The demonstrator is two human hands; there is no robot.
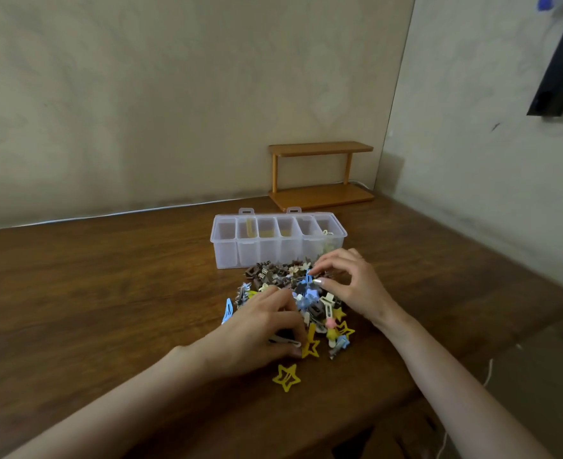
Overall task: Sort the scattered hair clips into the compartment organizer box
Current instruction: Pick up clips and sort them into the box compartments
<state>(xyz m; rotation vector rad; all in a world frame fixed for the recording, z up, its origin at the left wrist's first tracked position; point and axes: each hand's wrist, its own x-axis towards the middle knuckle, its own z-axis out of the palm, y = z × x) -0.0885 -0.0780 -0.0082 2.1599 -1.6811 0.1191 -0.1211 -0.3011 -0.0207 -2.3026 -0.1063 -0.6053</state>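
Observation:
A heap of hair clips (281,276) in brown, blue, cream and yellow lies on the wooden table (91,293), just in front of a clear compartment organizer box (227,250) with its lid open. My left hand (257,329) rests on the near left side of the heap, its fingers curled around a pale snap clip (285,341). My right hand (349,283) hovers over the far right of the heap and pinches a small blue clip (309,280) between thumb and forefinger. A yellow star clip (286,376) lies apart, nearest me.
A small two-tier wooden shelf (319,175) stands behind the box in the corner. Walls close off the back and right. A white cord (488,372) hangs at the table's right edge. A few clips sit in the box's right compartment (327,233).

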